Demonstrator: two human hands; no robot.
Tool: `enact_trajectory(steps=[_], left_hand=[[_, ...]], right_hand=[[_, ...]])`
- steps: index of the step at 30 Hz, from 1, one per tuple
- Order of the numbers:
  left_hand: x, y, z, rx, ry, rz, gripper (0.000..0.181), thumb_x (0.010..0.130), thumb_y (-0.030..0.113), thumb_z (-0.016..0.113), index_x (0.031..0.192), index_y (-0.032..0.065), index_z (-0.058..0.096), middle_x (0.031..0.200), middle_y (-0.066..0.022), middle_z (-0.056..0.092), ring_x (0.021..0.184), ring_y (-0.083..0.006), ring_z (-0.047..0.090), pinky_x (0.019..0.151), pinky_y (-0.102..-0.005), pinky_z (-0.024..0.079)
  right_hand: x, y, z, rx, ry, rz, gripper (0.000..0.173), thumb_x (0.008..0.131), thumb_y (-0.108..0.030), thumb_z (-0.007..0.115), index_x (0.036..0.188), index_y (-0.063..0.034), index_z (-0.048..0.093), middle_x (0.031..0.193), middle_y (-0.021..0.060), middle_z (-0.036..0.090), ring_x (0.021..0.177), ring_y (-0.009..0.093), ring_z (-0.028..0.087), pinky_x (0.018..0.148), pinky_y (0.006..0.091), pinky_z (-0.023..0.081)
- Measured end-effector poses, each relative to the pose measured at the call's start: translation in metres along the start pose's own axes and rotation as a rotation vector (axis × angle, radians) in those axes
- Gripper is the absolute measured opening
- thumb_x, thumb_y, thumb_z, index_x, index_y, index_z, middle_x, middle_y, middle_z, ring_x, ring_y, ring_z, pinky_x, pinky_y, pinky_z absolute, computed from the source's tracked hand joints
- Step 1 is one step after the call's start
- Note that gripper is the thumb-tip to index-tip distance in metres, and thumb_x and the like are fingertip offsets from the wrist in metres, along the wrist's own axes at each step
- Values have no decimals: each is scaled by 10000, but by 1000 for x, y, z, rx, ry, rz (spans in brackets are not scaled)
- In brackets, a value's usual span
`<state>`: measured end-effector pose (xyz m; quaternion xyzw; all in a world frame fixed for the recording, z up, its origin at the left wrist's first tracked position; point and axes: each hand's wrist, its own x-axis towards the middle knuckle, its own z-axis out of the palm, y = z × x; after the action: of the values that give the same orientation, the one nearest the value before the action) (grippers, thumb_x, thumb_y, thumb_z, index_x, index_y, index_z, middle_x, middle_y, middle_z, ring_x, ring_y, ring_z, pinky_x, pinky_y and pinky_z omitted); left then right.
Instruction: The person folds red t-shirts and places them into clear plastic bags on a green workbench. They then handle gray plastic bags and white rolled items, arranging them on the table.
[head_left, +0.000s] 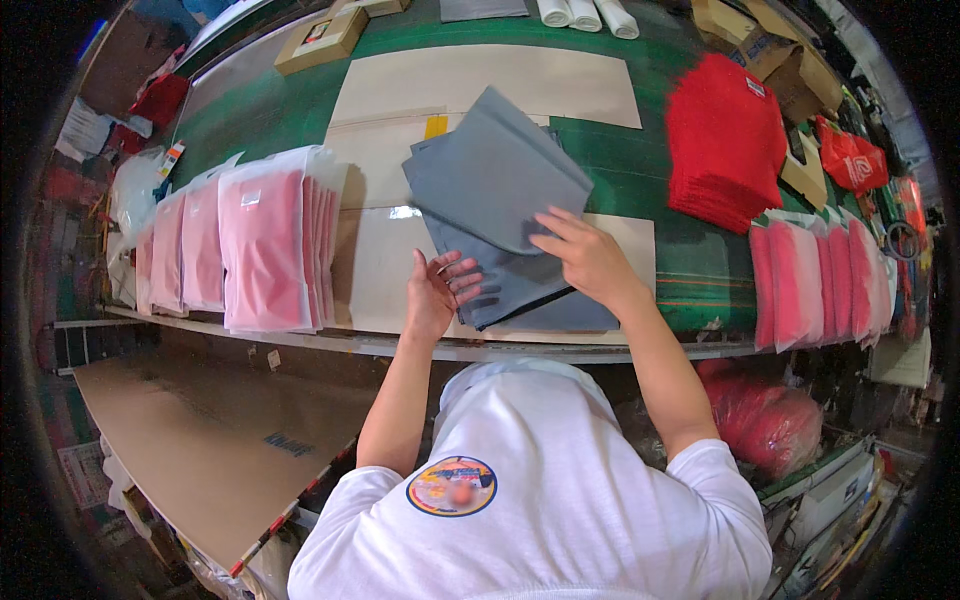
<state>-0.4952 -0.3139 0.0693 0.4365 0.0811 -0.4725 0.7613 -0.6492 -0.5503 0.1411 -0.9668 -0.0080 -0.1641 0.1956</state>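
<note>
Several flat grey plastic bags or sheets (525, 296) lie in a loose, fanned pile in front of me. Askew across the top is another grey bag (499, 172), its lower edge casting a shadow on those below. My right hand (592, 251) has its fingers over that bag's lower right part; the thumb is hidden, so a grip cannot be made out. My left hand (440, 292) is beside the pile's lower left edge, palm turned inward, fingers apart and nothing in it. Beneath the pile are pale cardboard sheets (375, 274) on a green table (701, 300).
Pink items in translucent bags (262, 240) stand at left, and more bagged pink items (817, 277) at right. Behind these is a stack of red fabric (724, 142). Rolled white bags (585, 15) and a cardboard box (322, 37) sit farther back. A brown board (225, 442) lies below left.
</note>
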Motion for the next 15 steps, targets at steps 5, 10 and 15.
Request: enact_trajectory(steps=[5, 10, 15], left_hand=[[12, -14, -23, 199, 89, -4, 515, 998, 342, 621, 1302, -50, 484, 1078, -133, 641, 956, -234, 669, 804, -370, 549], [10, -23, -12, 589, 157, 7, 262, 883, 71, 700, 1096, -22, 579, 855, -76, 634, 716, -178, 638, 629, -305, 493], [-15, -34, -14, 825, 225, -37, 178, 833, 24, 734, 929, -4, 588, 689, -26, 573, 598, -148, 612, 518, -281, 435]], right_hand=[[-63, 44, 33, 5, -288, 20, 409, 746, 55, 623, 1109, -73, 759, 1429, 133, 564, 1432, 351, 398, 1146, 413, 407], [-79, 58, 45, 65, -210, 155, 407, 746, 76, 596, 1075, -77, 781, 1456, 123, 542, 1440, 338, 389, 1150, 409, 403], [-79, 62, 42, 93, -89, 372, 353, 760, 51, 593, 1027, -68, 791, 1420, 128, 576, 1397, 323, 444, 1126, 393, 424]])
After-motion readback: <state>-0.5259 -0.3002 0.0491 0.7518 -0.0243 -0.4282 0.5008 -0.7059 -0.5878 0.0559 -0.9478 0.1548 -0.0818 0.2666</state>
